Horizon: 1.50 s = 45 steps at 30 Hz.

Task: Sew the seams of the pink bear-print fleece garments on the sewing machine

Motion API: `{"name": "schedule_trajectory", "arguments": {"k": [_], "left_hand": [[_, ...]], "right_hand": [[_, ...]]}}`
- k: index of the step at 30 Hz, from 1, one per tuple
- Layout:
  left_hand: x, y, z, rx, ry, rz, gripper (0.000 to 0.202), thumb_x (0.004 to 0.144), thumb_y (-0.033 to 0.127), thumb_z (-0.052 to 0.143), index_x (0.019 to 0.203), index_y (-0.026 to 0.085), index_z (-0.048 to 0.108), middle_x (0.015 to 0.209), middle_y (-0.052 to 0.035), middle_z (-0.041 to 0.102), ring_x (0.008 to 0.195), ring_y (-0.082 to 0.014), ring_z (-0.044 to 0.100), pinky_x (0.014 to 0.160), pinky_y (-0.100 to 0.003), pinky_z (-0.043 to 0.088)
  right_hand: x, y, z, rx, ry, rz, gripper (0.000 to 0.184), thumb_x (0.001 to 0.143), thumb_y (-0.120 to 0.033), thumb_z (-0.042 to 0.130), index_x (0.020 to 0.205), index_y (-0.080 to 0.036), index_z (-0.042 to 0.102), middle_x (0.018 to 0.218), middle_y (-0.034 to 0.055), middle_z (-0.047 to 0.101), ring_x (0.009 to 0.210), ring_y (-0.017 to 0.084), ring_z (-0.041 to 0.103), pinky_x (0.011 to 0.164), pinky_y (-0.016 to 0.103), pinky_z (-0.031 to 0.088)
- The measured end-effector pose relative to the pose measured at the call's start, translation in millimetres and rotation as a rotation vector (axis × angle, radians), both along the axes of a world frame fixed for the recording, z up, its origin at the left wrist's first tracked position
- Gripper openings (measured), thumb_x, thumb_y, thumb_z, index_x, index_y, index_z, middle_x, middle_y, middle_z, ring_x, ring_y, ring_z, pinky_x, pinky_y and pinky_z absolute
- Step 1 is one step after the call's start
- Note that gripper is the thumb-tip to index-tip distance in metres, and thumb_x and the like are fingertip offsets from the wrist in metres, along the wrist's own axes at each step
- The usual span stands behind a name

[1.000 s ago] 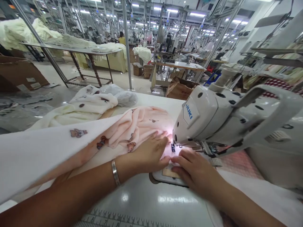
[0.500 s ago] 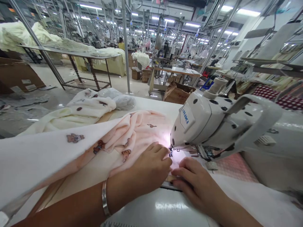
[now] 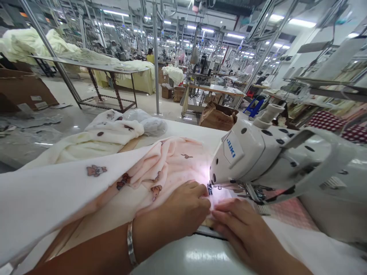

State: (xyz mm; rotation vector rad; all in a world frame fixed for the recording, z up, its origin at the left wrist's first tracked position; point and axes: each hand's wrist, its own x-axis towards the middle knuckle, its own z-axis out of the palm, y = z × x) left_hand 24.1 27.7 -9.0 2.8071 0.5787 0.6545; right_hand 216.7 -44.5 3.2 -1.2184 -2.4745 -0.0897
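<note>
A: Position of the fabric?
B: Pale pink fabric (image 3: pixel 183 154), printed with small figures, lies on the white counter (image 3: pixel 197 254). Its near right part runs to the presser foot (image 3: pixel 210 189) of a white sewing machine (image 3: pixel 243 152). A white length folds over at the left, a printed bear on it. Lamp glow falls on the cloth by the foot.

A: Left hand?
B: Left hand (image 3: pixel 183 208) rests on the fabric, just left of and nearer than the foot. Fingers bent and close together, tips turned down at the cloth. Pinching or merely pressing: cannot tell. Silver bracelet (image 3: pixel 131 244) at the wrist.

A: Right hand?
B: Right hand (image 3: pixel 243 227) lies just right of the left one, in front of the machine head. Fingers extended, nearly side by side, tips at the cloth edge. Grip on the cloth: cannot tell; tips slightly blurred.

A: Elsewhere on the counter?
B: Cream cloth (image 3: pixel 94 143) with dark spots, heaped beyond the pink fabric to the left; clear plastic bag (image 3: pixel 155 125) touching it. White cloth (image 3: pixel 309 236) to the right of the right hand.

A: Beyond the counter?
B: Open cardboard box (image 3: pixel 219 117) behind the machine. Far back, a person in a yellow top (image 3: pixel 150 58).
</note>
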Motion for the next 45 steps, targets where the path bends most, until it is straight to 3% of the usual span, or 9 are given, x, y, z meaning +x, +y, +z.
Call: {"name": "schedule_trajectory", "arguments": {"k": [5,7,10,12,18,24,33,40,45], "left_hand": [[-0.8,0.6,0.9,-0.036,0.009,-0.01,0.022,0.089,0.016,0.042,0.074,0.015,0.058,0.083,-0.006,0.057,0.078,-0.0156,0.049,0.072,-0.029,0.042],[-0.3,1.2,1.7,-0.049,0.005,-0.003,0.023,0.09,0.017,0.042,0.074,0.015,0.058,0.084,-0.0058,0.056,0.078,-0.0155,0.049,0.072,-0.029,0.042],[1.6,1.8,3.4,-0.075,-0.017,0.001,0.023,0.09,0.018,0.041,0.075,0.015,0.059,0.086,-0.0062,0.057,0.08,-0.016,0.049,0.075,-0.03,0.042],[2.7,1.6,5.1,-0.102,-0.029,0.015,0.024,0.09,0.019,0.041,0.076,0.015,0.06,0.087,-0.0064,0.057,0.081,-0.0163,0.049,0.076,-0.031,0.042],[2.9,0.8,8.7,-0.121,-0.04,0.009,0.025,0.091,0.019,0.04,0.08,0.014,0.062,0.089,-0.0065,0.058,0.084,-0.017,0.05,0.078,-0.033,0.043],[2.0,2.3,3.3,-0.128,-0.071,0.025,0.023,0.091,0.02,0.042,0.082,0.015,0.062,0.092,-0.0061,0.059,0.089,-0.0169,0.051,0.081,-0.032,0.043],[1.5,4.5,2.9,-0.136,-0.028,0.006,0.022,0.089,0.021,0.044,0.079,0.015,0.062,0.093,-0.007,0.058,0.09,-0.0182,0.051,0.082,-0.035,0.043],[2.2,4.7,2.0,-0.132,-0.043,0.02,0.024,0.091,0.023,0.042,0.083,0.016,0.064,0.094,-0.0059,0.059,0.091,-0.0165,0.052,0.083,-0.031,0.044],[8.9,13.0,0.7,-0.092,-0.033,0.104,0.018,0.087,0.025,0.052,0.076,0.015,0.063,0.087,-0.0053,0.058,0.086,-0.0174,0.052,0.082,-0.032,0.044]], "right_hand": [[-0.9,-0.1,-10.9,-0.212,0.124,-0.049,0.021,0.089,-0.021,0.045,0.1,-0.021,0.062,0.099,0.0079,0.063,0.084,0.02,0.062,0.073,0.039,0.05],[6.4,5.6,-16.8,-0.252,0.341,-0.153,0.018,0.085,-0.028,0.052,0.095,-0.024,0.066,0.095,0.0064,0.066,0.088,0.022,0.062,0.077,0.04,0.05],[19.0,17.2,-23.1,-0.285,0.733,-0.376,0.024,0.085,-0.037,0.049,0.083,-0.022,0.068,0.077,0.005,0.07,0.074,0.021,0.066,0.065,0.035,0.055],[24.3,22.5,-23.4,-0.289,0.814,-0.448,0.029,0.087,-0.037,0.045,0.079,-0.021,0.068,0.072,0.0046,0.07,0.066,0.021,0.067,0.056,0.032,0.055],[21.3,17.3,-9.0,-0.299,0.742,-0.426,0.022,0.079,-0.037,0.056,0.067,-0.024,0.068,0.076,0.0027,0.07,0.076,0.022,0.066,0.07,0.034,0.054],[20.1,13.6,1.0,-0.332,0.699,-0.371,0.019,0.077,-0.036,0.056,0.066,-0.024,0.066,0.074,0.0021,0.068,0.079,0.022,0.065,0.067,0.03,0.053],[27.1,25.0,-17.0,-0.283,0.652,-0.406,0.031,0.087,-0.031,0.041,0.077,-0.019,0.067,0.071,0.0037,0.069,0.064,0.02,0.066,0.056,0.031,0.054],[22.5,12.8,-13.1,-0.166,0.35,-0.338,0.02,0.083,-0.033,0.051,0.089,-0.022,0.067,0.095,0.0072,0.068,0.093,0.026,0.062,0.085,0.047,0.047],[24.3,18.4,-16.3,-0.079,0.189,-0.343,0.02,0.084,-0.03,0.048,0.084,-0.021,0.066,0.086,0.0093,0.068,0.088,0.03,0.06,0.079,0.051,0.045]]}}
